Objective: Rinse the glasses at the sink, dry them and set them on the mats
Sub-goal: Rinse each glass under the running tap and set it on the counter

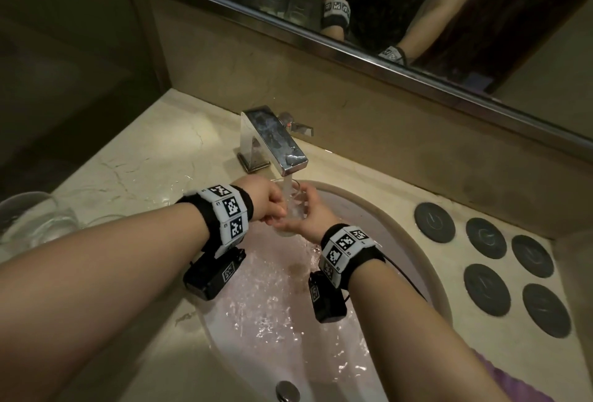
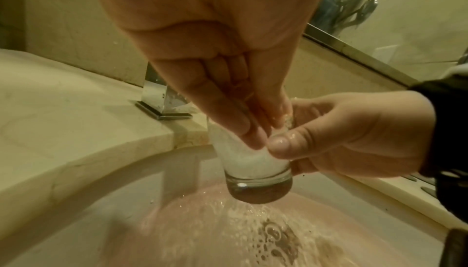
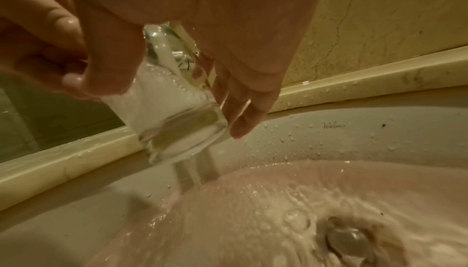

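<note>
A clear tumbler (image 1: pixel 293 209) is held upright under the running tap (image 1: pixel 276 141), with frothy water inside it and spilling over. My right hand (image 1: pixel 303 213) grips the glass (image 3: pixel 177 137) from the right, thumb (image 2: pixel 286 145) on the near wall and fingers (image 3: pixel 243 115) round the far side. My left hand (image 1: pixel 274 207) comes from the left, its bunched fingers (image 2: pixel 235 119) pinching the upper wall of the glass (image 2: pixel 255 163). Several dark round mats (image 1: pixel 434 222) lie on the counter to the right of the basin.
The white basin (image 1: pixel 401 218) holds swirling water around a metal drain plug (image 3: pixel 346 241). More glasses (image 1: pixel 32 218) stand on the wet marble counter at the left. A purple cloth (image 1: pixel 513 382) lies at the front right. A mirror (image 1: pixel 385 16) lines the back wall.
</note>
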`<action>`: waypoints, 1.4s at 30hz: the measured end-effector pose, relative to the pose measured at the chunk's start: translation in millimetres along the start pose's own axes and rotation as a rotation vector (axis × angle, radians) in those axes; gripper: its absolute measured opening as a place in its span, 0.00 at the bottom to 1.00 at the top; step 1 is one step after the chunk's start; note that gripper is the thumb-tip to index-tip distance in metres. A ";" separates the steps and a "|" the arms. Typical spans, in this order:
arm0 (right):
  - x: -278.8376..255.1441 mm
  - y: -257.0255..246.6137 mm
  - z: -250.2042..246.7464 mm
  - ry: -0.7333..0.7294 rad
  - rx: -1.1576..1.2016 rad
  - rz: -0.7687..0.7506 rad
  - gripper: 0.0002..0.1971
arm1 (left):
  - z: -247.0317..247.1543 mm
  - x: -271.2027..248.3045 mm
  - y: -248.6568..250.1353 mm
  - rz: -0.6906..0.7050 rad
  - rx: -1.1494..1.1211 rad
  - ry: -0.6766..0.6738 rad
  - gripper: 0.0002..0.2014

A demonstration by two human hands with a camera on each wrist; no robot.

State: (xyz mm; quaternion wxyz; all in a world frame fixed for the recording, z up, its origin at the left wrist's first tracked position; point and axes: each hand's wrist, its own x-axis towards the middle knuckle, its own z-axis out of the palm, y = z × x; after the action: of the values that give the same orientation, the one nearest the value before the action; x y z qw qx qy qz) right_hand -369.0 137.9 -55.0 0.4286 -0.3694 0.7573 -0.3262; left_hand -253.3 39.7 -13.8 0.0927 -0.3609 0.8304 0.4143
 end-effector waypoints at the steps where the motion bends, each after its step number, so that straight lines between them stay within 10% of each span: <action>1: -0.1 -0.7 1.0 0.004 0.011 0.001 0.47 | 0.3 -0.9 0.3 0.003 0.044 0.008 0.06; 30: -26.0 13.5 -22.8 0.053 -0.016 -0.082 0.40 | -13.9 -62.5 9.7 -0.070 0.020 0.212 0.07; 42: -85.0 -26.8 -22.7 0.129 -1.112 -0.274 0.42 | 1.4 -124.9 7.2 -0.041 -0.029 0.297 0.07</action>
State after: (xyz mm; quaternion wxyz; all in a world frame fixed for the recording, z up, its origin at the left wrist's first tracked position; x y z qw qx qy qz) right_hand -351.1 199.4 11.0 0.0765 -0.6134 0.7846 0.0466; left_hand -168.1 108.8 46.3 -0.0280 -0.4366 0.8212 0.3663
